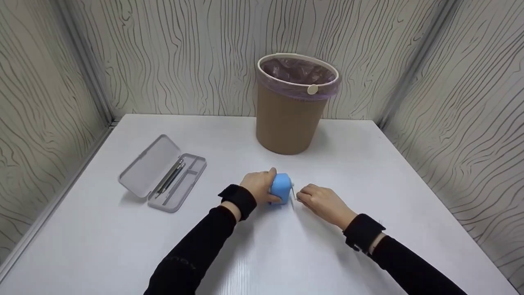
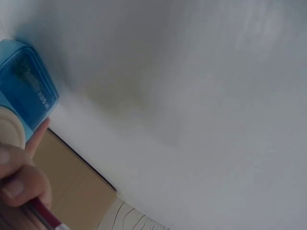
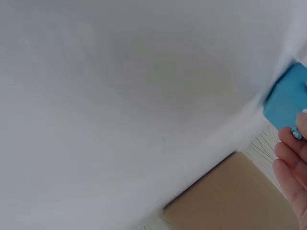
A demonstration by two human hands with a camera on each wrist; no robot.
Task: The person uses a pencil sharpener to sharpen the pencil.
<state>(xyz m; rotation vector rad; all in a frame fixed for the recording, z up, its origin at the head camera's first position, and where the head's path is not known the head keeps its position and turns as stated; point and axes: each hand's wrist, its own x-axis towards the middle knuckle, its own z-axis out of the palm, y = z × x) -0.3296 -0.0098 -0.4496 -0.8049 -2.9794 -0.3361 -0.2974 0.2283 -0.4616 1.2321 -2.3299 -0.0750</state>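
My left hand point(image 1: 259, 185) grips a light blue crank pencil sharpener point(image 1: 281, 187) standing on the white table. The left wrist view shows its translucent blue shavings bin point(image 2: 29, 86) and a round cream part point(image 2: 8, 129) on its face. Close to that part, curled left fingers point(image 2: 24, 184) hold a dark red pencil-like stick point(image 2: 44, 214) with a pale end; the rest of it is hidden. On the sharpener's right side, my right hand point(image 1: 325, 204) pinches the thin crank handle point(image 1: 293, 192). Its small blue knob point(image 3: 296, 134) shows between my right fingertips.
Left of the hands lies an open grey pencil case point(image 1: 177, 205) with several pencils point(image 1: 170, 180) inside. A brown bin point(image 1: 286, 123) with a purple liner stands at the table's back. Patterned walls point(image 1: 184, 61) enclose the white table point(image 1: 335, 262).
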